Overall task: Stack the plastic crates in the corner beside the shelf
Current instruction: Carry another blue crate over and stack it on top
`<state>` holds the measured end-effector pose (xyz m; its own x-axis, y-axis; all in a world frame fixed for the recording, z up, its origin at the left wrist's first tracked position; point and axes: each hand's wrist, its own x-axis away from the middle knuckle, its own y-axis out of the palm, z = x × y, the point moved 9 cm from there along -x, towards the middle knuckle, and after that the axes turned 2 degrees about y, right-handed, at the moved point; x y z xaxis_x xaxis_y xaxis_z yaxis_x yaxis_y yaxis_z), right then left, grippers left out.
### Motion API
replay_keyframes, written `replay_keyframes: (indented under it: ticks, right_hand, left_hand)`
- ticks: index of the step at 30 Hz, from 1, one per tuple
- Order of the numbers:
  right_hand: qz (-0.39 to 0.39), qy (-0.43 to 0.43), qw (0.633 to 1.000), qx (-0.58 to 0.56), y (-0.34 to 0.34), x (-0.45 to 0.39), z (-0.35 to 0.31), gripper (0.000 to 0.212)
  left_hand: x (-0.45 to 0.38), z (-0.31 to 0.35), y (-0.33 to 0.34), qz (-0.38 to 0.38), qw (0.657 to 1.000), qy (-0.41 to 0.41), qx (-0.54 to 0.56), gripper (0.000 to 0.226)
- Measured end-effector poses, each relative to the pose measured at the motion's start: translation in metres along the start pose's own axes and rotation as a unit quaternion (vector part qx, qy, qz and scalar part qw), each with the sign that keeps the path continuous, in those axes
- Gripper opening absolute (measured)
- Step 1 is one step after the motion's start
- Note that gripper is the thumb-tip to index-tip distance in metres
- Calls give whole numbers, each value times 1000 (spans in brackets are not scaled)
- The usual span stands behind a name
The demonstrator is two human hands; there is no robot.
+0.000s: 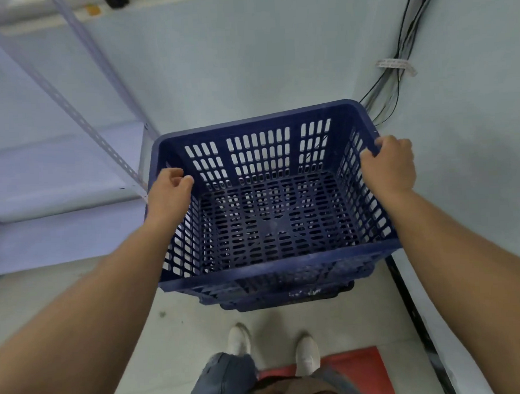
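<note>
While white shoes stand on the floor beside a red mat, the left hand and right hand each curl over opposite side rims of a blue crate. It sits atop other blue crates in the corner, between a metal shelf and a wall with cables.

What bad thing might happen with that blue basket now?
The blue crate sits slightly askew over the crates below, so it might jam or tip rather than nest. Both hands, left and right, curl over its rims, so fingers might get pinched. The cables hang close behind and might snag.
</note>
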<state>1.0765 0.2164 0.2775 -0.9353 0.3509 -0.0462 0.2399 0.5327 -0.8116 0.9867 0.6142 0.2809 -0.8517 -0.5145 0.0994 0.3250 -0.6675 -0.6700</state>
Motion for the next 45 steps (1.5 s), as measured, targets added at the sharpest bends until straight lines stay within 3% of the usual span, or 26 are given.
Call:
replay_keyframes:
  ticks: [6, 15, 18, 28, 34, 37, 40, 45]
  right_hand:
    - [32, 50, 991, -124, -26, 61, 11, 29]
    - [124, 163, 956, -209, -49, 193, 50, 20]
    - [149, 190, 946, -216, -52, 236, 56, 15]
    - [243, 283, 902, -216, -85, 386, 96, 18]
    - [298, 349, 858, -230, -121, 485, 142, 43]
    - [331, 359, 838, -242, -141, 536, 167, 29]
    - [345, 365, 820, -275, -160, 594, 191, 13]
    - [387, 391, 773, -318, -193, 729, 238, 25]
  left_hand:
    - [26, 1, 18, -79, 992, -11, 97, 30]
    - [69, 11, 21, -201, 961, 36, 188, 9]
    - [86, 9, 23, -242, 949, 62, 194, 18]
    - [182, 9, 50, -362, 908, 135, 165, 16]
    - [278, 6, 73, -466, 858, 169, 138, 16]
    - [334, 5, 78, -515, 826, 186, 136, 4]
    - [397, 0, 81, -559, 793, 210, 122, 15]
    - [538, -26, 90, -641, 726, 239, 64, 28]
